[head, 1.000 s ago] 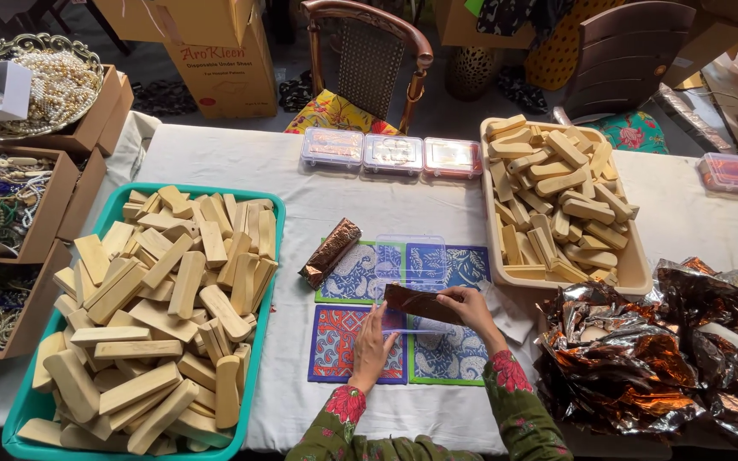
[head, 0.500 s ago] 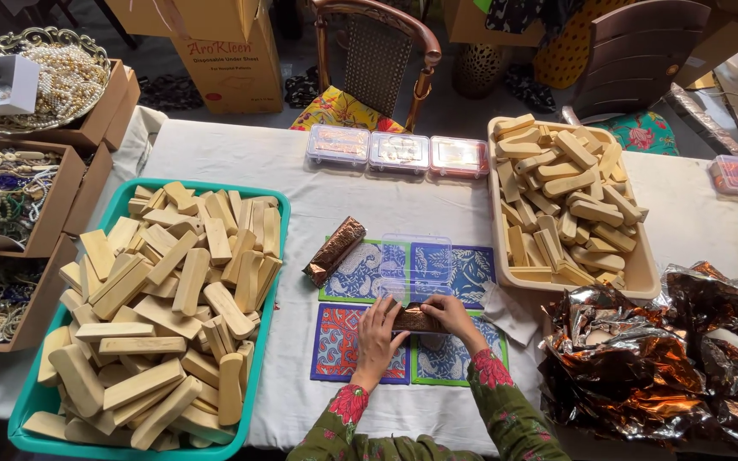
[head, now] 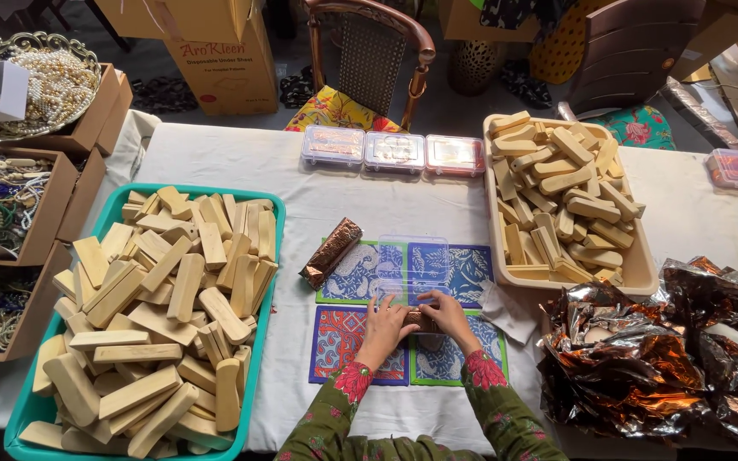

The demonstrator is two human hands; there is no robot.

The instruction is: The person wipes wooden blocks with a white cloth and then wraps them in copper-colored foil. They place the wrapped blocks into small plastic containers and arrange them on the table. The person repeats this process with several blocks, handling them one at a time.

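Observation:
My left hand point(head: 383, 323) and my right hand point(head: 450, 314) meet over a small brown foil-wrapped bar point(head: 421, 320) and both grip it. They sit just in front of an open clear plastic box point(head: 414, 271) that lies on patterned blue and red mats point(head: 343, 341). Another wrapped brown bar point(head: 331, 252) lies slanted to the left of the box. Both sleeves are green with red flowers.
A teal tray point(head: 271, 282) piled with pale wooden blocks sits on the left. A cream tray point(head: 642, 273) of similar blocks is at right. Crumpled copper foil point(head: 642, 358) fills the right front. Three closed clear boxes point(head: 395, 152) line the far edge; cardboard boxes of beads point(head: 10, 205) stand at left.
Both hands have drawn together onto the brown bar, which now looks shorter and bundled between them. A clear plastic box now lies open above the hands.

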